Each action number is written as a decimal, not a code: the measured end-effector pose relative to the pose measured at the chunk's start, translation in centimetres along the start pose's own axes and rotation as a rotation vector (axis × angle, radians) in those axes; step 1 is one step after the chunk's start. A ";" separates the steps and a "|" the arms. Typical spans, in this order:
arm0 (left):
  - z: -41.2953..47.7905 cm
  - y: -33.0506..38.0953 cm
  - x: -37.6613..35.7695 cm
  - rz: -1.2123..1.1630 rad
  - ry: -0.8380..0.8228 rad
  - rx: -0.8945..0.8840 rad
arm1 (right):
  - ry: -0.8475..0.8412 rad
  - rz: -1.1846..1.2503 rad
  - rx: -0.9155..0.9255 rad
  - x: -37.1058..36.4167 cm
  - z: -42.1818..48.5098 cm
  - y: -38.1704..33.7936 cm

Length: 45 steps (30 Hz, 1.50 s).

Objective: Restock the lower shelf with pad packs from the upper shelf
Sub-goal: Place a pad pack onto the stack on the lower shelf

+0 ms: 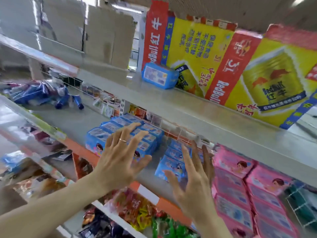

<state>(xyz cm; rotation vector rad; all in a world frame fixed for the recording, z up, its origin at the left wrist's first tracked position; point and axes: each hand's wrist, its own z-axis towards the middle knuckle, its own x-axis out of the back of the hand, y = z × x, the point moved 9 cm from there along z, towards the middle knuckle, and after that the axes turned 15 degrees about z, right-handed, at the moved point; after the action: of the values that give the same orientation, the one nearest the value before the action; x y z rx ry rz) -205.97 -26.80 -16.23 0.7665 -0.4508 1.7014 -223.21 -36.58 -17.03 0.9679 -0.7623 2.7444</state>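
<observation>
Both hands are spread wide at the lower shelf (75, 121). The left hand (122, 157) rests with straight fingers on a block of blue pad packs (109, 134), while the right hand (193, 179) hovers open-fingered in front of a second row of blue packs (171, 160); whether it touches them I cannot tell. Stacked pink packs (240, 177) fill the shelf just right of that row. On the upper shelf (188, 109) one blue pad pack (160, 75) lies up against yellow-and-red drink cartons (274, 74), with bare shelf in front of it and to its left, toward brown cardboard boxes (103, 35). Left of the block, the lower shelf is bare as far as wrapped blue bottles (46, 95).
</observation>
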 end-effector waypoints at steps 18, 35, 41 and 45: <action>3.4 -18.1 5.0 -0.021 0.056 0.033 | 0.103 -0.044 0.060 -8.7 12.0 -13.9; 14.9 -15.3 3.2 0.028 0.246 -0.030 | -0.014 -0.024 -0.038 -5.0 23.5 -8.9; 22.0 -13.9 1.8 0.054 0.238 -0.030 | -0.124 -0.151 -0.152 -5.0 29.0 -5.6; 25.5 -13.8 -0.6 0.058 0.176 -0.086 | -0.174 -0.192 -0.226 -5.3 32.1 -3.5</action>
<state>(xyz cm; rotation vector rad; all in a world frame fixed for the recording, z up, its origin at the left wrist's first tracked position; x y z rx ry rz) -186.20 -40.24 0.24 0.5403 -0.4244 1.7745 -200.39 -49.51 2.50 1.1717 -0.9291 2.3749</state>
